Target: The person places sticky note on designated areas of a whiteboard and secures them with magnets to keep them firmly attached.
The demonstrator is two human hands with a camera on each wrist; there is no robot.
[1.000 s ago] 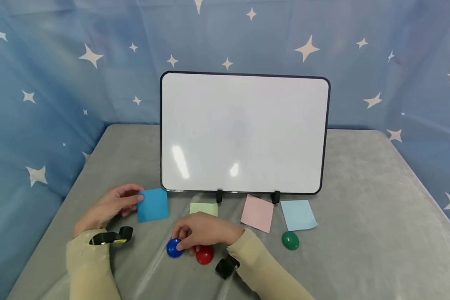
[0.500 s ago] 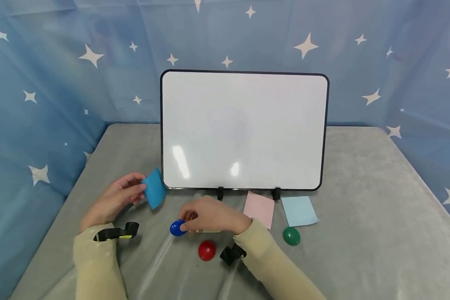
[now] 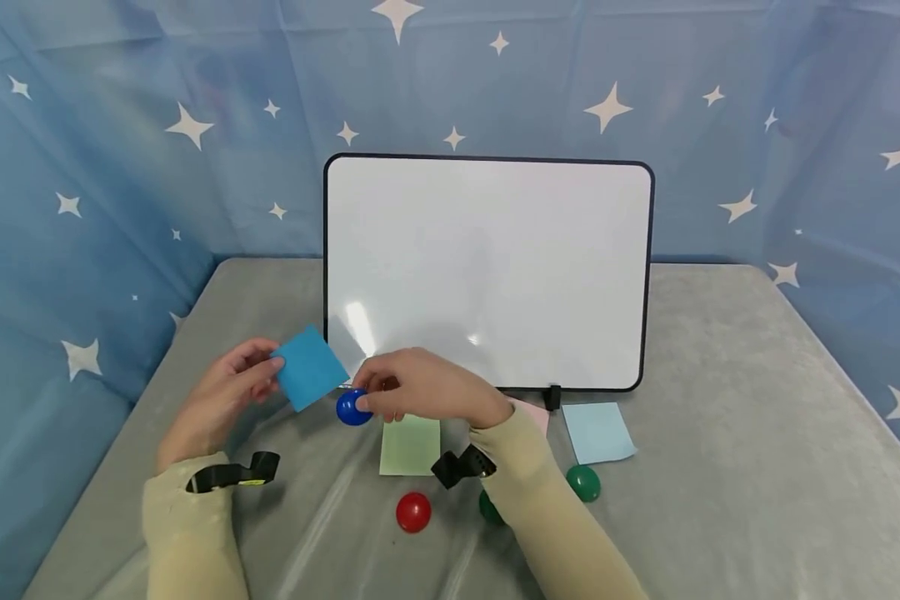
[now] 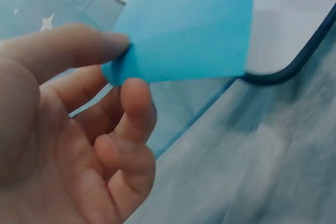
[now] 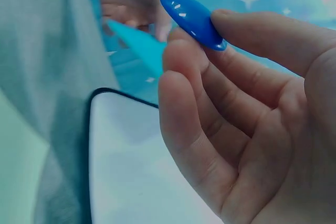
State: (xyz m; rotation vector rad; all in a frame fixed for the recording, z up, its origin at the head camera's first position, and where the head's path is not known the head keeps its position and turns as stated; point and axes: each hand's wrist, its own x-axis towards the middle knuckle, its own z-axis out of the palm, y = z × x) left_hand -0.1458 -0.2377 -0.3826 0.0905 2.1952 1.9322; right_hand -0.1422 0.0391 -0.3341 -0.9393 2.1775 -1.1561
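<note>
Right hand [image 3: 427,387] pinches blue disc [image 3: 350,408] between thumb and fingers, disc raised and tilted, between its 8 and 9 o'clock. Left hand [image 3: 221,396] grips blue paper square [image 3: 309,368] by one edge, thumb against fingers; square held up near disc, at disc's 10 o'clock. Clock from right hand: light green square [image 3: 410,450] at 6, red disc [image 3: 413,512] farther out at 6, a green disc [image 3: 488,508] at 5 partly hidden by sleeve, second green disc [image 3: 583,483] at 4. Pink square [image 3: 536,414], mostly covered, and light blue square [image 3: 598,435] between 3 and 4. Whiteboard [image 3: 495,258] stands at 1 on tabletop [image 3: 757,458], starry curtain [image 3: 682,167] behind.
</note>
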